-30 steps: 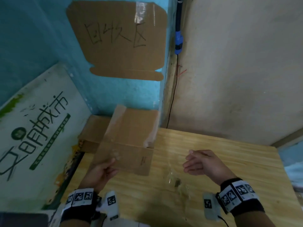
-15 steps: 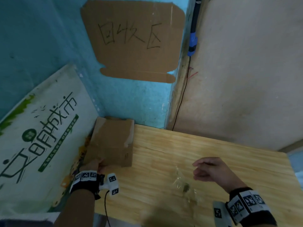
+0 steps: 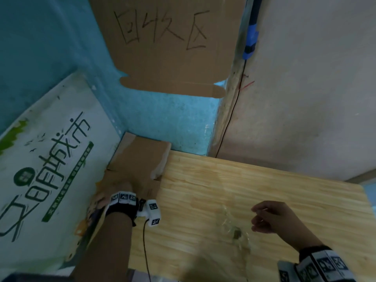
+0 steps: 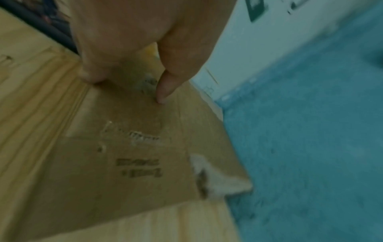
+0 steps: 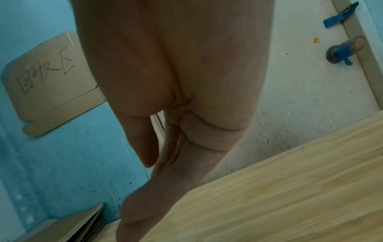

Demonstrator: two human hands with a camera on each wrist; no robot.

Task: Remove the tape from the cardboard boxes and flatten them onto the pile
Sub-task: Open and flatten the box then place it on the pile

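A flattened brown cardboard box (image 3: 138, 161) lies on the pile in the far left corner, by the blue wall. My left hand (image 3: 115, 188) holds its near edge. In the left wrist view the thumb (image 4: 165, 88) presses on the printed top face of the cardboard box (image 4: 134, 163), and a curled finger touches it beside the thumb. My right hand (image 3: 268, 216) hovers over the wooden table (image 3: 264, 180), fingers relaxed and holding nothing. A crumpled wad of clear tape (image 3: 234, 231) lies on the table just left of that hand. The stacked cardboard edges (image 5: 82, 226) show low in the right wrist view.
A cardboard sign (image 3: 168, 47) with handwriting hangs on the blue wall above the pile. A white banner (image 3: 44, 169) with green lettering leans at the left. A thin black cable (image 3: 230, 123) runs down the wall corner. The beige wall bounds the table's far side.
My left hand has carried the flattened box left and down onto the pile in the corner. The right hand has drifted right, staying above the table near the tape.
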